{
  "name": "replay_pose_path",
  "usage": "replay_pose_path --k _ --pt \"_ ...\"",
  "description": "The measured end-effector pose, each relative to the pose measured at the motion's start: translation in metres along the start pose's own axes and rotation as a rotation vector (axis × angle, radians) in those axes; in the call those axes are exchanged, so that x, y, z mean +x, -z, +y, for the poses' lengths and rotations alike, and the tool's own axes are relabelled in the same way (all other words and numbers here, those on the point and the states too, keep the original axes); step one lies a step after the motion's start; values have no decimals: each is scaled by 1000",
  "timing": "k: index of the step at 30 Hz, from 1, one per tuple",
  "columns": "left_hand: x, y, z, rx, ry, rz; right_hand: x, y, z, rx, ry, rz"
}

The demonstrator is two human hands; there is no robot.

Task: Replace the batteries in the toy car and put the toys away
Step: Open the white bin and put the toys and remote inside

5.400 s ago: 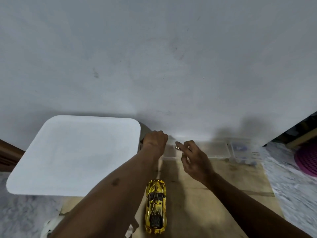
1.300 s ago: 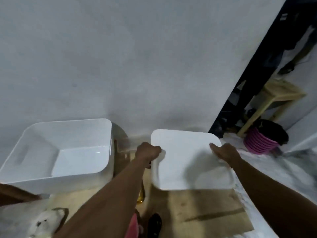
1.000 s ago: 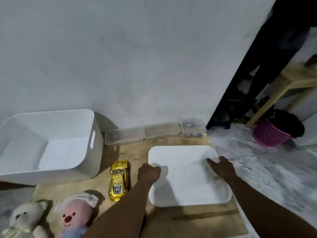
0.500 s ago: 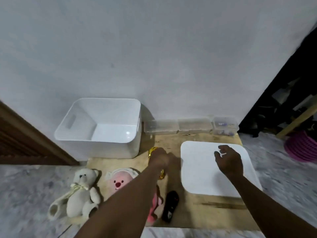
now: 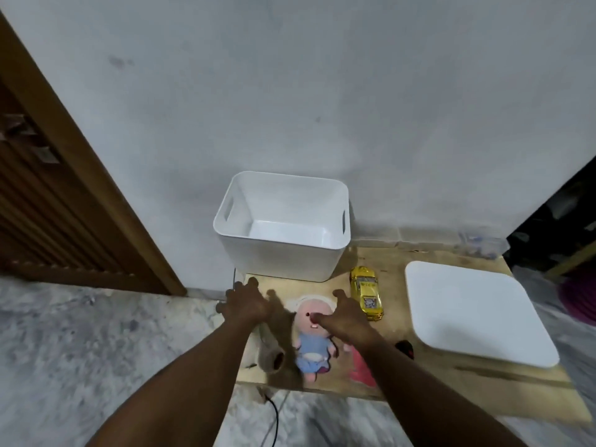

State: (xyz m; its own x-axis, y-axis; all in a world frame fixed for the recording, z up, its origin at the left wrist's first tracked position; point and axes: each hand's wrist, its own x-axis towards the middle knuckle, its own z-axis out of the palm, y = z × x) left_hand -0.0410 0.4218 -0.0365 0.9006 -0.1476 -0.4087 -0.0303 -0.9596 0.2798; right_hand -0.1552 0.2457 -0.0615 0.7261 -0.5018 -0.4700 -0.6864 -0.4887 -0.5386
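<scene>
A gold toy car (image 5: 367, 292) lies on the wooden board (image 5: 451, 375) in front of an open white bin (image 5: 283, 253). The bin's white lid (image 5: 471, 312) lies flat to the right. A pink-faced plush doll in blue (image 5: 311, 343) lies on the board's left part. My right hand (image 5: 345, 321) is spread over the doll's head, fingers extended. My left hand (image 5: 246, 301) reaches with spread fingers over the board's left edge, covering most of a cream teddy bear (image 5: 267, 356). Neither hand holds anything.
A black remote (image 5: 405, 347) and a pink item (image 5: 361, 369) lie beside my right forearm. Clear small boxes (image 5: 425, 235) line the wall behind the board. A wooden door frame (image 5: 84, 175) stands at left. A black cable (image 5: 274, 414) runs over the marble floor.
Both hands have left the lid, which now lies on the board's right side. They have moved left and now hover over the plush toys. The view has swung left.
</scene>
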Motion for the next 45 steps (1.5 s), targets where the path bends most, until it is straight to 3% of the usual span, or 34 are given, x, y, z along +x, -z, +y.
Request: replay_pose_path --k 5,8,12,16,23,27,31,35,40,45 --pt "20 -22 -46 -160 34 -214 11 -41 0 -98 -48 7" --pt "30 -38 -56 -168 63 -258 16 -52 6 -110 -28 34" --pt "26 -42 -56 -151 42 -129 11 -57 12 -60 51 117" --pt "6 -14 -56 -297 -93 -62 -8 -48 -3 65 182 247" --pt "-23 106 -28 -426 -367 243 -49 15 -88 374 517 560" --pt "-6 171 8 -468 -448 352 -31 61 -140 434 555 672" --pt "34 203 51 -460 -432 347 6 110 -176 338 428 618" --pt "84 194 88 -364 -396 277 61 131 -184 200 217 401" --pt "148 140 108 -281 -289 109 140 111 -166 17 80 174" --pt "196 88 107 -200 -169 -19 191 80 -143 -1 14 62"
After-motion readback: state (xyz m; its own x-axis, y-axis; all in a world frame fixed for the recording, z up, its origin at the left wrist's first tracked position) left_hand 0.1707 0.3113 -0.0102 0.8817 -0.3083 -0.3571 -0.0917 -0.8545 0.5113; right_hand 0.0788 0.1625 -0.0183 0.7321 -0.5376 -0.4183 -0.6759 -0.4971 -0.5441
